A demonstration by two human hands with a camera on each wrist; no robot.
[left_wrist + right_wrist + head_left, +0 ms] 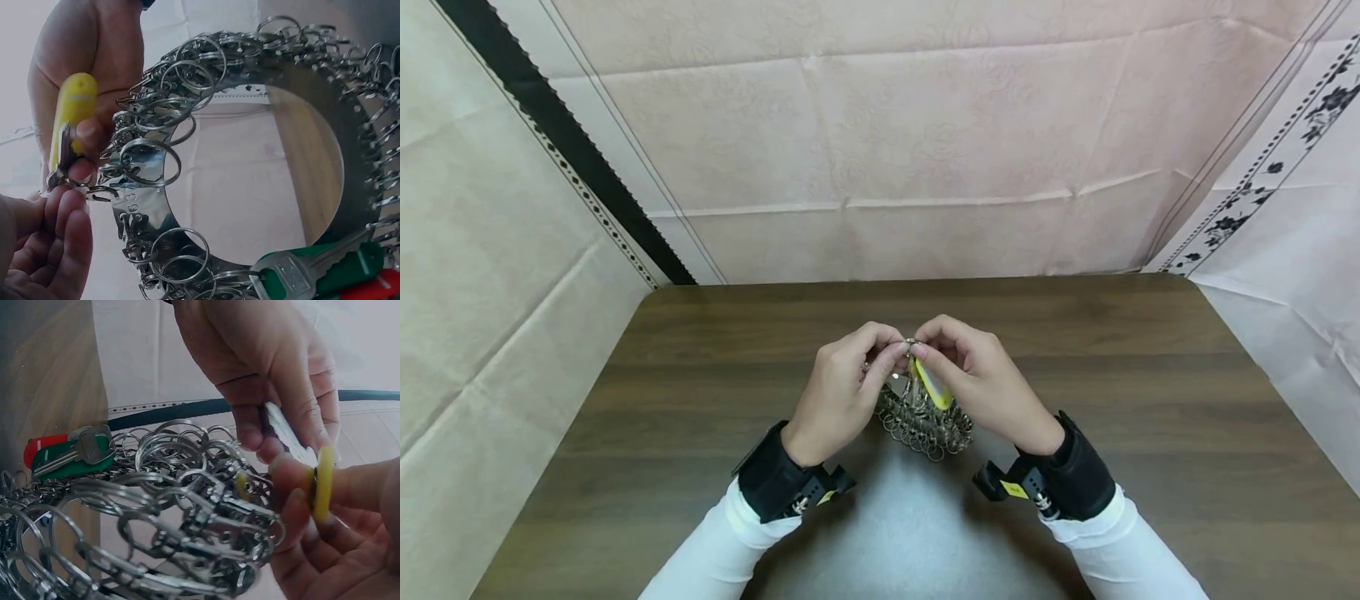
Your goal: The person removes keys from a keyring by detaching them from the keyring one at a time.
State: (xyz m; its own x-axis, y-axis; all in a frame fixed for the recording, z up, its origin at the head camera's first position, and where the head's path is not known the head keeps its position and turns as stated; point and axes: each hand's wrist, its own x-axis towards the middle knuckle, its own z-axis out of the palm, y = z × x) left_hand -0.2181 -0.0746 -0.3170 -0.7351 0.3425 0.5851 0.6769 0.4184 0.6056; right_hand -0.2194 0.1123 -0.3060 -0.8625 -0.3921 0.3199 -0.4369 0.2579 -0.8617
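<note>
Above the table both hands meet at a bunch of small metal rings and clips. These clips line a broad round metal band. My left hand pinches a small metal key ring at the band's edge. With thumb and fingers, my right hand pinches a yellow key tag that has a key beside it. Between the left fingers in the right wrist view shows a flat silvery piece, its kind unclear. The fingertips partly hide how ring and tag join.
On the band's other side hang a green key tag with a key and a red key tag. Below lies a brown wooden table. Patterned cloth hangs behind it and along both sides.
</note>
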